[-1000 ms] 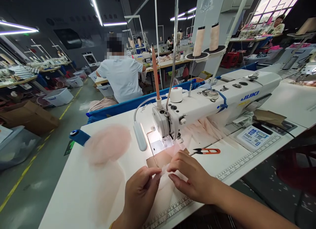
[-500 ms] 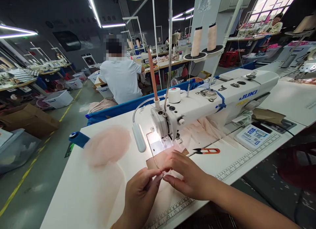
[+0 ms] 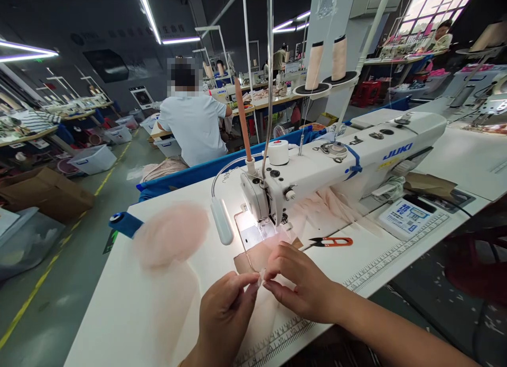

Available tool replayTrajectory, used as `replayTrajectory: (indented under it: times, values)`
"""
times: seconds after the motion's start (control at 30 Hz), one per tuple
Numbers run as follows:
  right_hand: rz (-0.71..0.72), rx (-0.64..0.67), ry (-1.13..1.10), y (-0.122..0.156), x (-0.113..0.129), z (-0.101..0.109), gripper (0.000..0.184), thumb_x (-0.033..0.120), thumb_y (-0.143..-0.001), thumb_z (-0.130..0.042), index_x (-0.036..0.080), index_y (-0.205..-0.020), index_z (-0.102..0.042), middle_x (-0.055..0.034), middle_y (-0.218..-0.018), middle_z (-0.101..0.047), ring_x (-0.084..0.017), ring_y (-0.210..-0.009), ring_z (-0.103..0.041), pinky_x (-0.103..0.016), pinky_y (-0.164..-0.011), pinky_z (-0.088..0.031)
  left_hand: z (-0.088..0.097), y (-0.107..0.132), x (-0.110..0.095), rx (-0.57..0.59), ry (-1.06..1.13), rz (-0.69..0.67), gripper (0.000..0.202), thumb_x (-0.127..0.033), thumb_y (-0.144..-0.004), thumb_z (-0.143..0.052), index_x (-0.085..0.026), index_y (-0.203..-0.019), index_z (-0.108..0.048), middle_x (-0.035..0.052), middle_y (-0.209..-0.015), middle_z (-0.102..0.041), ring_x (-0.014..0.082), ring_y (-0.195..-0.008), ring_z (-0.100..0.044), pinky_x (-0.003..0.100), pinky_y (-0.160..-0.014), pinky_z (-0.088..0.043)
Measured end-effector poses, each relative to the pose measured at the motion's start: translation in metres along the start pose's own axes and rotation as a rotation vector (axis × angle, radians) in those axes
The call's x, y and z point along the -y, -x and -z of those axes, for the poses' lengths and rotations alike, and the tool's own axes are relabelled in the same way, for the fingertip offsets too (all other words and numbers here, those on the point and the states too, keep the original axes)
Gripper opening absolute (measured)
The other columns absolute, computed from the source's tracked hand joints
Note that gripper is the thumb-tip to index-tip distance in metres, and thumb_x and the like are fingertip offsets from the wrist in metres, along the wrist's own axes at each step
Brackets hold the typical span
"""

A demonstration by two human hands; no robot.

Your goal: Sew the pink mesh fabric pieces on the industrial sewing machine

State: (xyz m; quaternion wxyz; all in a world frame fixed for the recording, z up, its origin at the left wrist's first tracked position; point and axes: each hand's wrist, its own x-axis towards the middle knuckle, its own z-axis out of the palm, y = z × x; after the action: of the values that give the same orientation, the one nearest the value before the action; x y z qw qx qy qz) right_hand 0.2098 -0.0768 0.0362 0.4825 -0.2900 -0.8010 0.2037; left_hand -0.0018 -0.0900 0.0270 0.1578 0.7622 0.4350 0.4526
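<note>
Head view: your left hand (image 3: 225, 309) and right hand (image 3: 297, 283), pinched narrow, hold sheer pink fabric (image 3: 262, 276) between them before the sewing machine (image 3: 336, 166), near the front edge of the tabletop (image 3: 106, 319), white surface separating orange-handled snips (image 3: 336, 242) from ruler strip (image 3: 390, 250).

The white sewing machine (image 3: 336, 169) carried the brand JUKI in blue on its side, and JUKI also stood on another machine (image 3: 222, 94) beyond it. On its near side, a white box (image 3: 407, 219) had blue characters and a printed ruler (image 3: 396, 253) had numbers, both too small to read.
</note>
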Motion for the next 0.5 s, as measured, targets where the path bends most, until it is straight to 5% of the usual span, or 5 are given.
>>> replayTrajectory:
  times: [0.23,0.37,0.5]
  values:
    - [-0.032,0.017,0.032,0.000,-0.001,-0.003,0.008,0.026,-0.106,-0.054,0.023,-0.111,-0.060,0.0028,-0.078,-0.061,-0.016,-0.072,-0.055,-0.030,-0.074,-0.046,0.002,-0.003,-0.006,-0.009,-0.006,-0.054,0.014,-0.016,-0.092,-0.071,-0.027,-0.098,-0.077,-0.0086,-0.060,-0.057,0.0072,-0.047,-0.050,0.017,-0.047,-0.039]
    - [-0.096,0.041,-0.004,0.002,-0.002,-0.003,0.007,0.024,-0.103,-0.056,0.022,-0.099,-0.062,0.0060,-0.067,-0.055,-0.013,-0.062,-0.049,-0.027,-0.068,-0.039,0.001,-0.001,-0.003,-0.012,-0.014,-0.045,0.013,-0.018,-0.093,-0.070,-0.027,-0.098,-0.077,-0.0084,-0.061,-0.059,0.0074,-0.047,-0.051,0.017,-0.047,-0.040]
    - [-0.212,0.301,-0.210,0.005,0.001,0.012,0.010,0.026,-0.094,-0.069,0.022,-0.085,-0.064,0.0070,-0.063,-0.051,-0.011,-0.059,-0.047,-0.024,-0.060,-0.036,0.000,0.003,0.001,-0.012,-0.014,0.014,0.009,-0.024,-0.095,-0.069,-0.027,-0.095,-0.078,-0.0077,-0.061,-0.059,0.0085,-0.049,-0.052,0.018,-0.049,-0.041]
